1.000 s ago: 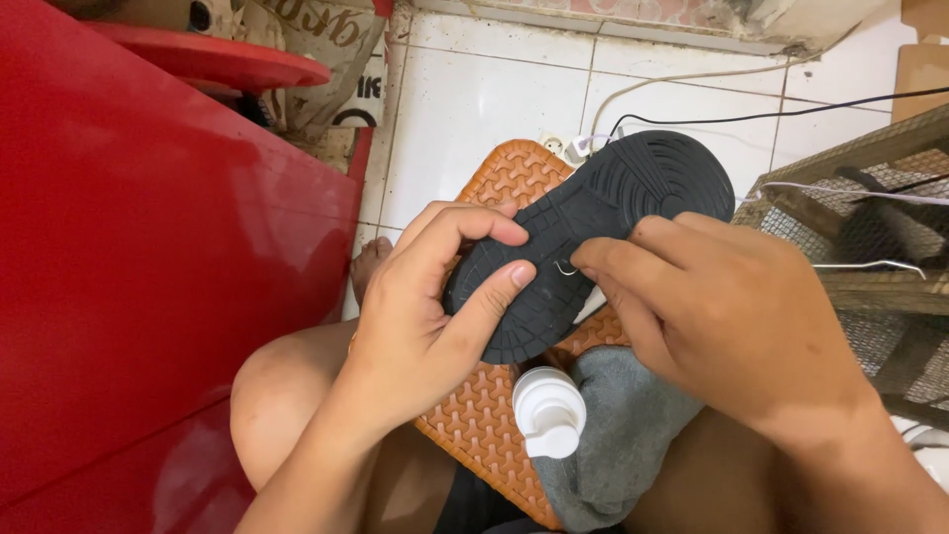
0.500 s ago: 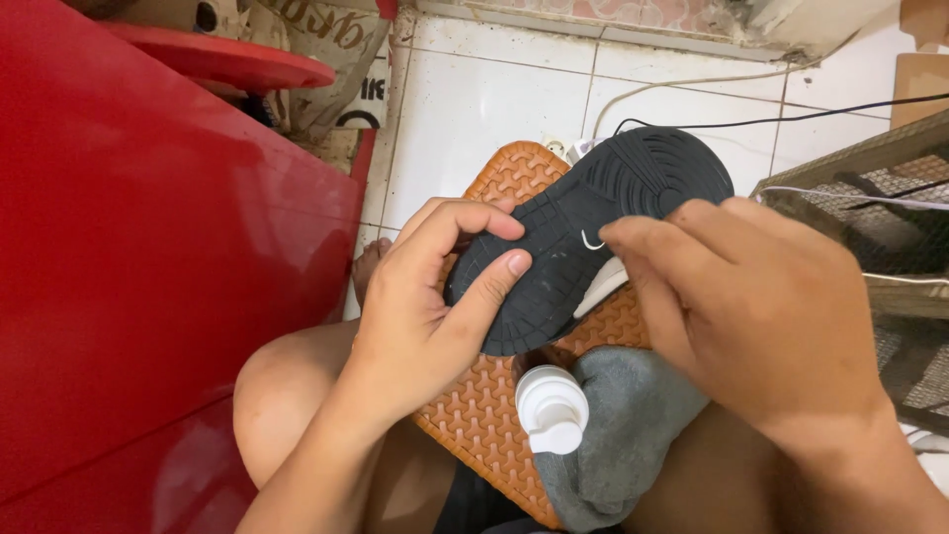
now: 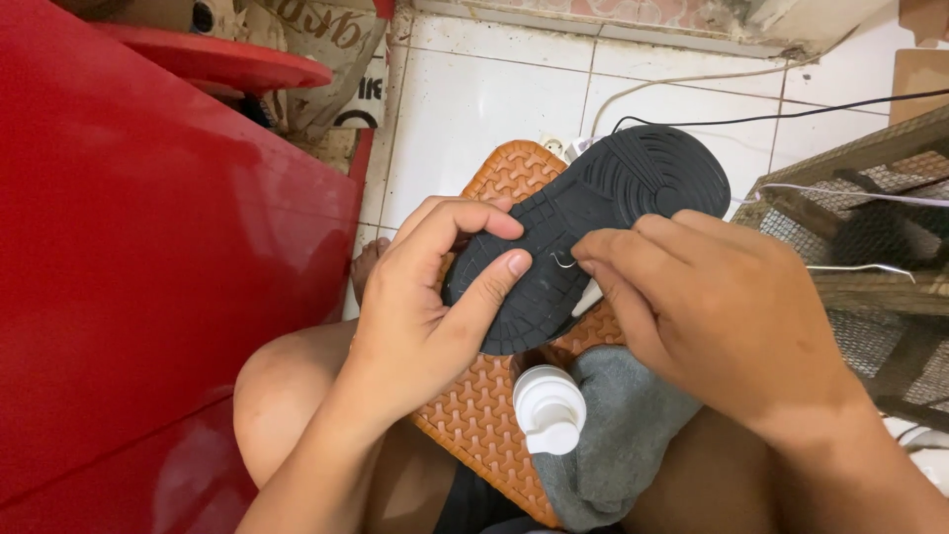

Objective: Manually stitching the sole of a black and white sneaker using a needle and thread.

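Observation:
My left hand (image 3: pixel 425 297) grips the heel end of a shoe turned sole up, its black rubber sole (image 3: pixel 603 208) facing me. My right hand (image 3: pixel 712 307) rests on the shoe's right side and pinches a small curved metal wire or needle (image 3: pixel 563 261) against the sole's middle. An orange patterned sole (image 3: pixel 484 405) lies under the shoe on my lap. A white bottle cap (image 3: pixel 549 407) and a grey cloth (image 3: pixel 618 435) sit below the shoe between my knees.
A large red plastic surface (image 3: pixel 148 267) fills the left side. White floor tiles (image 3: pixel 474 109) lie ahead, crossed by a black cable (image 3: pixel 791 114) and a white one. A wire-mesh wooden crate (image 3: pixel 870 218) stands at the right.
My right hand has slid slightly down and toward the sole's middle with the small wire. The shoe has tilted a little; my left hand keeps its hold.

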